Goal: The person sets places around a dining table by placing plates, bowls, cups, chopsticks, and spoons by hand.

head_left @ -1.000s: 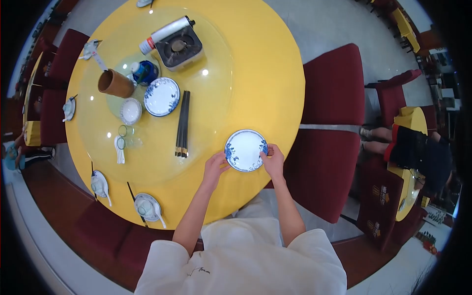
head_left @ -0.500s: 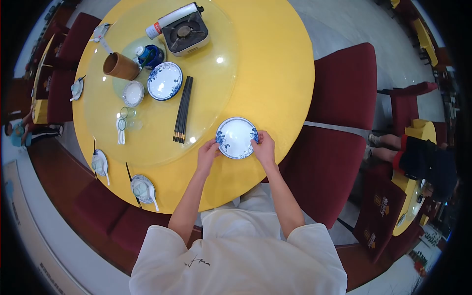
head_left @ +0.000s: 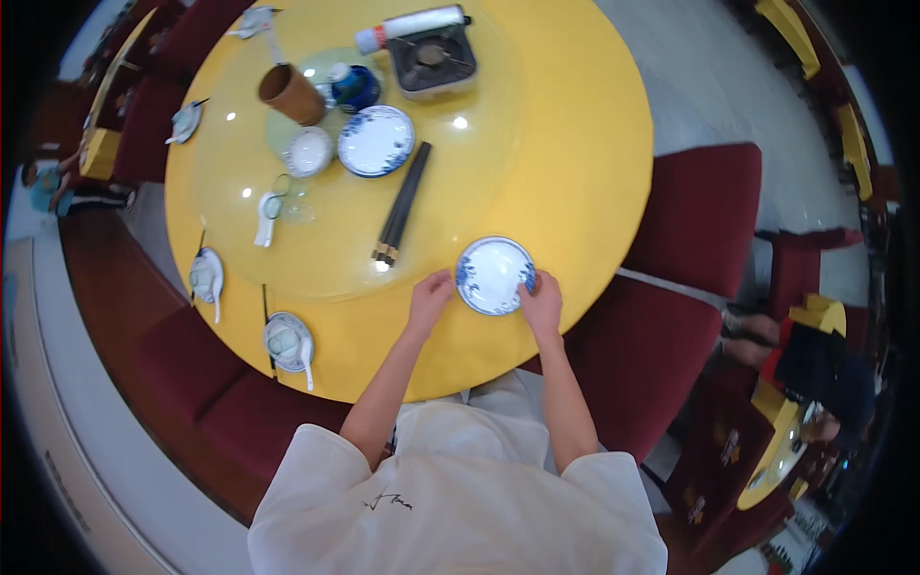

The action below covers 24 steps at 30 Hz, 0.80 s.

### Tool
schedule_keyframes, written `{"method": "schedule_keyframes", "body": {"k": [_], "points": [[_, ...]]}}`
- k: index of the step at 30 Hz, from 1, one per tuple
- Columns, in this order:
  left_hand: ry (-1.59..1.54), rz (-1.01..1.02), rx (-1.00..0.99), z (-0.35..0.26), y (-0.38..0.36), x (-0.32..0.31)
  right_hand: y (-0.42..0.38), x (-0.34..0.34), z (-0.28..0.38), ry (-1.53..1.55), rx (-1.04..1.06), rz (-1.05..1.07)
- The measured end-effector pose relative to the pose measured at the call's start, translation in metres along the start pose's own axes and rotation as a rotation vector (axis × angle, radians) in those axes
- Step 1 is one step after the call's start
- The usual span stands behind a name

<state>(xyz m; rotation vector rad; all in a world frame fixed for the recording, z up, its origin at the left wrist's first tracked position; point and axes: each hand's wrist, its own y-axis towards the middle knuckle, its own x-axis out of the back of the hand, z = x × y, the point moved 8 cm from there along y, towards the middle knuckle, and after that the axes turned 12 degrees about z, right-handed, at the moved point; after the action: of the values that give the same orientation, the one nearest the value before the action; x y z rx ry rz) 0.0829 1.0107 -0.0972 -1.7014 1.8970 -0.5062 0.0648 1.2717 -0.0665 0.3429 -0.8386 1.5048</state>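
Observation:
A white plate with a blue floral rim (head_left: 494,275) rests on the yellow tabletop near the front edge. My right hand (head_left: 542,301) grips its right rim, the thumb lying over the edge. Just left of the plate is my left hand (head_left: 431,297), its fingers curled together with nothing visible in them and a small gap to the rim. Beyond the plate, on the glass turntable, lies a bundle of black chopsticks (head_left: 402,206). A stack of similar blue-patterned plates (head_left: 376,141) stands behind them, beside white bowls (head_left: 308,151).
The turntable (head_left: 331,259) also carries a portable gas stove (head_left: 433,62), a bamboo holder (head_left: 292,94), a blue container (head_left: 356,88), glasses and white spoons (head_left: 264,220). Place settings (head_left: 288,343) line the table's left edge. Red chairs (head_left: 695,216) surround it. A person (head_left: 824,369) is far right.
My left hand has come off the plate's left rim. My right hand still holds the other side. The view has shifted, so the tabletop appears further right.

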Motion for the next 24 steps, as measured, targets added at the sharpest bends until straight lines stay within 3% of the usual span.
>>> {"method": "schedule_keyframes", "body": {"k": [2,4,10,18,24], "points": [[0.06,-0.057,-0.059,-0.005,-0.008,0.016,-0.006,0.002,0.004,0.175,-0.063,0.008],[0.118,-0.099,-0.115,-0.02,-0.02,0.038,-0.01,0.006,0.011,0.046,0.037,-0.073],[0.209,-0.262,-0.222,-0.057,-0.057,0.121,-0.005,0.003,0.094,0.064,0.114,-0.035],[0.306,-0.573,-0.323,-0.087,-0.069,0.278,0.036,-0.104,0.219,0.205,0.338,0.202],[0.386,-0.666,-0.407,-0.15,-0.053,0.343,0.054,-0.204,0.326,0.196,0.482,0.336]]}}
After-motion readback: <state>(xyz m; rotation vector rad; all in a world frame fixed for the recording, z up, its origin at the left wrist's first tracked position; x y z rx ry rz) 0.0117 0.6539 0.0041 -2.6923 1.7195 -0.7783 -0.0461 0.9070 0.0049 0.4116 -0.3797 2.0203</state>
